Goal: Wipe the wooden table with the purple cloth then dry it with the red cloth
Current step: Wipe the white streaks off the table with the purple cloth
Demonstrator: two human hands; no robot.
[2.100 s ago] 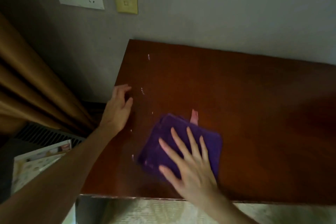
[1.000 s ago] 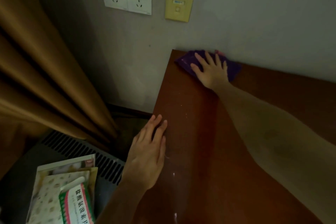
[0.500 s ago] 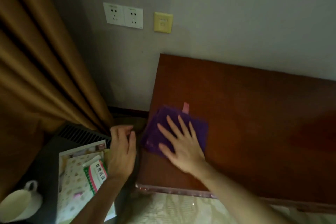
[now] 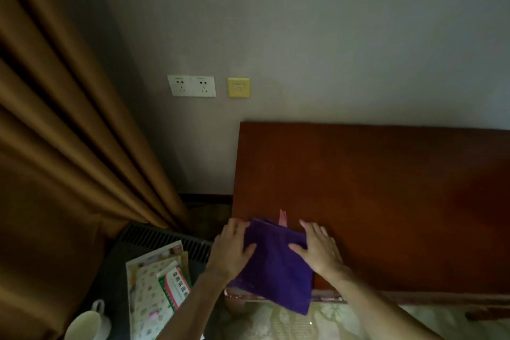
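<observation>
Purple cloth (image 4: 273,268), soft, folded, under both flat open hands' loose grip; glossy wooden table (image 4: 386,188) corner.

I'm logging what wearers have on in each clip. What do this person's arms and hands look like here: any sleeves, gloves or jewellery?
Both forearms are bare as far as the frame shows. The left hand and right hand wear no gloves, and no rings, watch or bracelet are visible in this dim light.

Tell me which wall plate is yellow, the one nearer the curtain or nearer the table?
The yellow plate is nearer the wooden table; the white double socket beside it is nearer the curtain.
</observation>
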